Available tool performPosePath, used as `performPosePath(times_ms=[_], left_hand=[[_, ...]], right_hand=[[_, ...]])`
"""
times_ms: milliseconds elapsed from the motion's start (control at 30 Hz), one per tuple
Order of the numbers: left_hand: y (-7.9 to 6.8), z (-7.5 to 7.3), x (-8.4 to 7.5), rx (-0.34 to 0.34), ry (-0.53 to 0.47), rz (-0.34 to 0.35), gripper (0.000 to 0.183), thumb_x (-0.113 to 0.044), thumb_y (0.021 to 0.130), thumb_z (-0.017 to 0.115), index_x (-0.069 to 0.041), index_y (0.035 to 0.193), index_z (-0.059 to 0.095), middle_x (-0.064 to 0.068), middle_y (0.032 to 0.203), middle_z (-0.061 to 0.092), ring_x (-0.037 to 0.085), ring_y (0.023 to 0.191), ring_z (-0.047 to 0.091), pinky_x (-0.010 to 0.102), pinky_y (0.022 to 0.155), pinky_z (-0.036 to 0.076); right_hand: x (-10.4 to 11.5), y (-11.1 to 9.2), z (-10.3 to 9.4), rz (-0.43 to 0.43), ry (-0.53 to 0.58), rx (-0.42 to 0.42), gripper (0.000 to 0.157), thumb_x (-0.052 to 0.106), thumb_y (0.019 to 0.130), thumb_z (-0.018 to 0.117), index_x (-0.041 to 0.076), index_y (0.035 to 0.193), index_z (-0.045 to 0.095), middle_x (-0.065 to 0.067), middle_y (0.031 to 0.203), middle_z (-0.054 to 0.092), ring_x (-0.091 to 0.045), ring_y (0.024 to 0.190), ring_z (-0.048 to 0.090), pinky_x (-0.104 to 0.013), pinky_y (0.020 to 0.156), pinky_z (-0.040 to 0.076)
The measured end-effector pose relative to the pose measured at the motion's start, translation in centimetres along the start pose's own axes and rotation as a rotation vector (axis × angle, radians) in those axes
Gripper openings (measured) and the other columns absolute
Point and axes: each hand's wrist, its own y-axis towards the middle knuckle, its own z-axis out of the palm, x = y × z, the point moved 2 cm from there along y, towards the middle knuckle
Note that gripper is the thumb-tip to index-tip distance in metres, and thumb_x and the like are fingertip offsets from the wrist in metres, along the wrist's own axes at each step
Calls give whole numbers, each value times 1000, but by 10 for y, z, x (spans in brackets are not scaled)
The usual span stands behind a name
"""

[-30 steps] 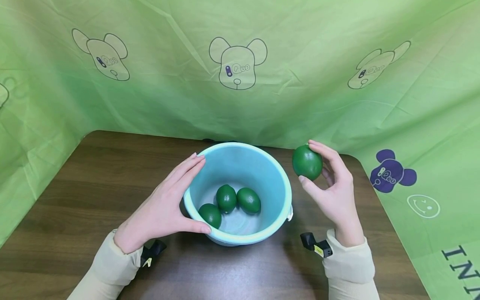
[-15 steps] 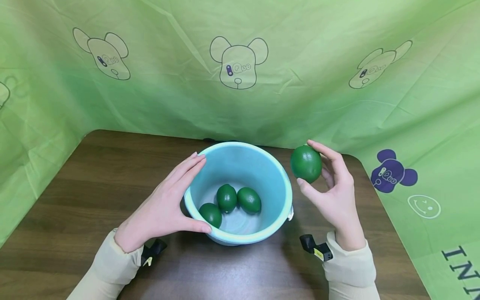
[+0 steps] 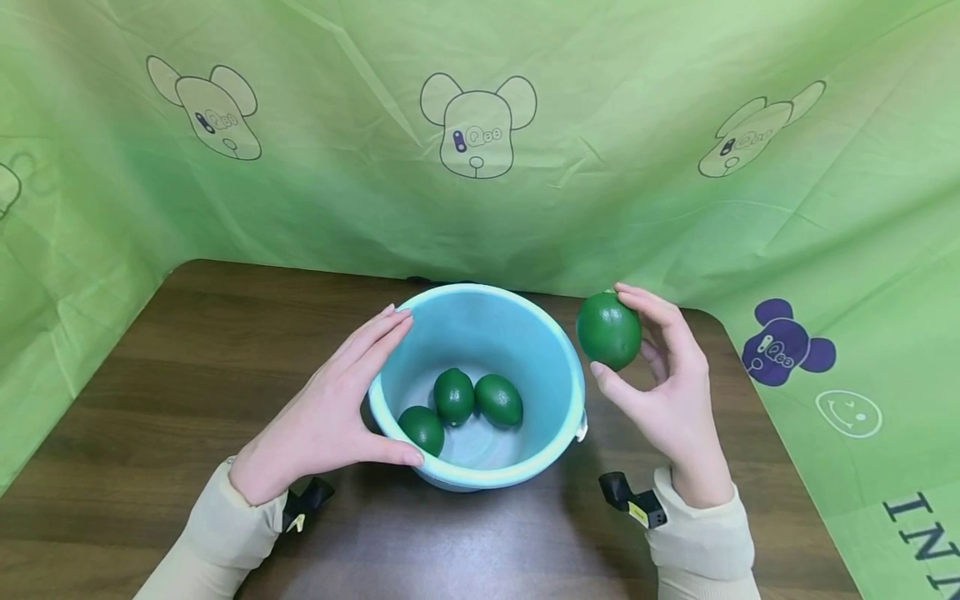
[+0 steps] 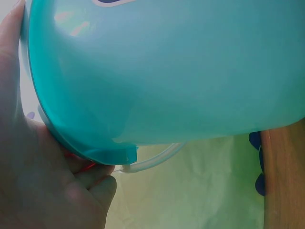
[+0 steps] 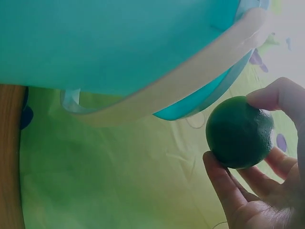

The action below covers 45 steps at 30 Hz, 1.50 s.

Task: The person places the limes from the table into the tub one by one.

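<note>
A light blue bucket stands on the table in the head view, with 3 green limes lying on its bottom. My left hand holds the bucket's left rim, thumb on the near side and fingers on the far side. In the left wrist view some of its fingers bend beneath the rim by the handle mount. My right hand pinches another lime between thumb and fingertips, just right of the bucket and apart from it. The right wrist view shows this lime close to the rim.
A pale bucket handle hangs down along the bucket's side in the right wrist view. The brown wooden table has rounded far corners. A green printed cloth hangs behind and at both sides.
The right hand's lime has shifted slightly left and down, nearer to the bucket, turning a little. The left hand and the limes in the bucket stay in place.
</note>
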Motion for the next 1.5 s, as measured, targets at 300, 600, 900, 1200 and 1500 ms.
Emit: performPosePath(times_ms=[300,600,900,1200,1500], left_hand=[[-1,1,0,-5,4,4,121,-72,56,73,-19,150,20,-7,154,13,14,140,10,43,104,29],[-2,2,1,-7,-2,9,121,-72,56,73,-18,150,20,-7,154,13,14,140,10,42,105,28],[-2,4,2,-10,-8,19,121,-71,56,74,-17,150,20,-6,154,13,15,140,10,42,105,27],[-3,6,3,-22,2,22,121,-71,55,74,-17,150,21,-6,154,14,15,140,11,41,105,28],[-3,6,4,-22,8,21,121,-72,56,73,-18,150,20,-6,154,13,14,140,10,41,105,28]], right_hand=[[3,-1,2,-51,3,12,71,-24,60,68,-8,126,50,-23,131,46,-33,114,50,-30,89,46],[5,-3,4,-87,60,11,68,-24,60,67,-11,124,51,-28,129,45,-36,114,49,-29,89,46],[9,-5,5,-87,44,20,73,-23,59,67,-11,128,48,-28,127,47,-32,109,52,-28,87,46],[10,-7,6,-97,44,23,74,-24,58,67,-11,128,47,-28,128,47,-31,108,53,-27,86,47],[9,-9,7,-113,77,26,71,-24,58,67,-13,126,48,-29,128,46,-33,111,52,-27,86,47]])
